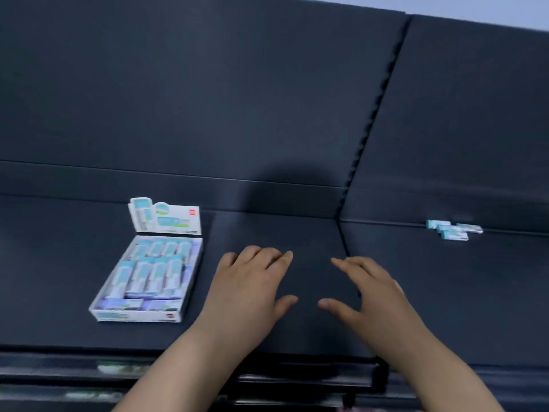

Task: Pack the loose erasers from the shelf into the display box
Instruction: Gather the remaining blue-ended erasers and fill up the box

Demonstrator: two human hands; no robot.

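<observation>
Currently left hand (252, 286) and right hand (374, 292) are hanging spread and empty, loose erasers (454, 230) lying crosswise well off right and farther back, right hand being nearer.

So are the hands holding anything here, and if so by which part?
Nothing is held. The left hand and right hand are both open and empty over the shelf.

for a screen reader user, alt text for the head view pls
An open left hand and right hand over a dark shelf, holding nothing. A box of erasers sits left; loose erasers lie far right.
</observation>
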